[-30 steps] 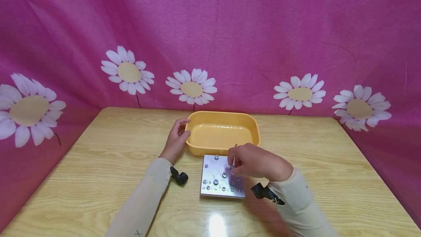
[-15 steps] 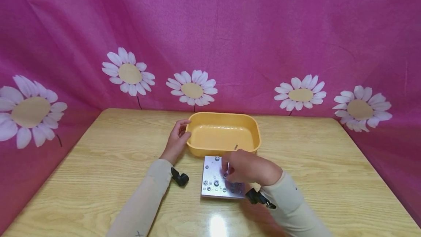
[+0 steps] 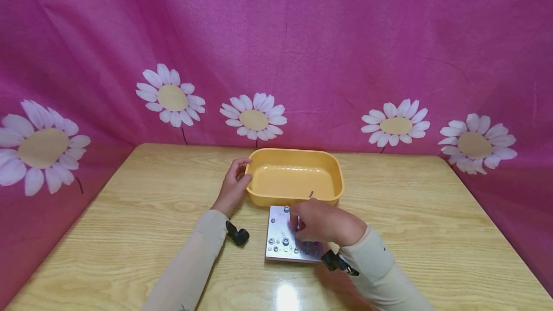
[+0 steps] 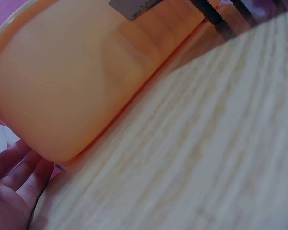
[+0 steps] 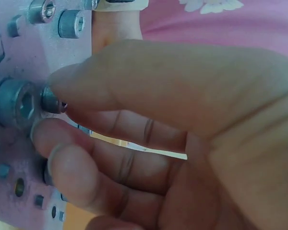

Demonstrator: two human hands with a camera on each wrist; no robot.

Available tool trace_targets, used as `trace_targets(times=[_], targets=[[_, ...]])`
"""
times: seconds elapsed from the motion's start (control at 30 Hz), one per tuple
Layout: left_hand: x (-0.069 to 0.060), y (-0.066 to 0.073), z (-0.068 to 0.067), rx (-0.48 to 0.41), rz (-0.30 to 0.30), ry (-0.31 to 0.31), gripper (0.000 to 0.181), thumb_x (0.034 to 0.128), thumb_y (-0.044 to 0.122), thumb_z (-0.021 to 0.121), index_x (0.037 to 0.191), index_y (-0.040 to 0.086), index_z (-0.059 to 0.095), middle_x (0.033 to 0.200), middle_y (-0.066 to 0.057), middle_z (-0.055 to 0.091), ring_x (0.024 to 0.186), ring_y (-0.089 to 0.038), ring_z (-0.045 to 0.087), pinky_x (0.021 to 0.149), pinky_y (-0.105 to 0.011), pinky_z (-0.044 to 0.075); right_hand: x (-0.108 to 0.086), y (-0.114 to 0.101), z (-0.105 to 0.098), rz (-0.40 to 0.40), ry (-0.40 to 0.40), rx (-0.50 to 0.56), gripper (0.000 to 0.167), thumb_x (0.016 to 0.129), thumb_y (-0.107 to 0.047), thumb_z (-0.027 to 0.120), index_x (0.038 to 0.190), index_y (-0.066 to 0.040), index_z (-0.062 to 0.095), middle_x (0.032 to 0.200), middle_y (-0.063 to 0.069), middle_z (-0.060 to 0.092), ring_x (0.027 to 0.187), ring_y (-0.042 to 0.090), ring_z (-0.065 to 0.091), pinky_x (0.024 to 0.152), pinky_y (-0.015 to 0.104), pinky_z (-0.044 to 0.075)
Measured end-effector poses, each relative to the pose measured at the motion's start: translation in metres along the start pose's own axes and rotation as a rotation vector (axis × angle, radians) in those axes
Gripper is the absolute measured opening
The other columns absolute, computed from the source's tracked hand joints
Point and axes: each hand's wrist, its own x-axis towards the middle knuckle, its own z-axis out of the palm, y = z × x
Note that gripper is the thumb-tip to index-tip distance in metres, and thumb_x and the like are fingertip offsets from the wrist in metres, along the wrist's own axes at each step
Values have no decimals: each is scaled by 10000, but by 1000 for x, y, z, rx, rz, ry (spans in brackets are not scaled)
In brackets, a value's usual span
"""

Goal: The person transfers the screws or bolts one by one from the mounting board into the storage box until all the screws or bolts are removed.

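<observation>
A silver metal plate (image 3: 280, 227) with several socket head screws lies in front of the yellow plastic basin (image 3: 295, 156). My right hand (image 3: 326, 220) is over the plate's right half. Its thumb and index finger pinch a small socket head screw (image 5: 51, 99), beside a larger socket head screw (image 5: 14, 104). At the basin's left end, my left hand (image 3: 231, 186) holds the rim between thumb and fingers. The left wrist view shows its fingers (image 4: 31, 175) against the basin's outer corner. Threaded shanks (image 4: 206, 10) stick out beneath the plate.
A thin dark piece (image 3: 311, 194) lies inside the basin near its front wall, too small to identify. The wooden table (image 3: 410, 205) stretches to both sides. Behind it hangs a pink curtain (image 3: 319, 61) with white flowers.
My right hand has moved left and slightly nearer, from the plate's far right part to a screw closer to its middle. The left hand stays at the basin's rim.
</observation>
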Motion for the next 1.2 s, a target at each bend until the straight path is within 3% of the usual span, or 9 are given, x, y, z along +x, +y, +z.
trace_targets(times=[0.47,0.9,1.2], targets=[[0,-1,2,20,-5,19,418,869,52,542,1279,124,506,1273,-126,496,1210,-254,460,1090,-382,331,3,0,5,-5,1,-23,148,814,-64,718,890,-167,643,754,-47,567,659,99,541,558,241,481],[1,0,-1,-11,-13,-10,444,893,19,530,1331,62,472,1346,-215,457,1270,-319,427,1107,-375,298,3,-1,5,-27,-1,-11,150,818,-60,721,868,-150,613,739,-26,561,620,103,534,520,246,472],[-14,30,1,19,-18,-23,444,882,-6,518,1321,-9,458,1325,-243,460,1239,-329,445,1093,-393,328,3,0,4,-45,5,-27,152,814,-78,729,864,-157,609,729,-39,556,616,94,528,528,240,468]])
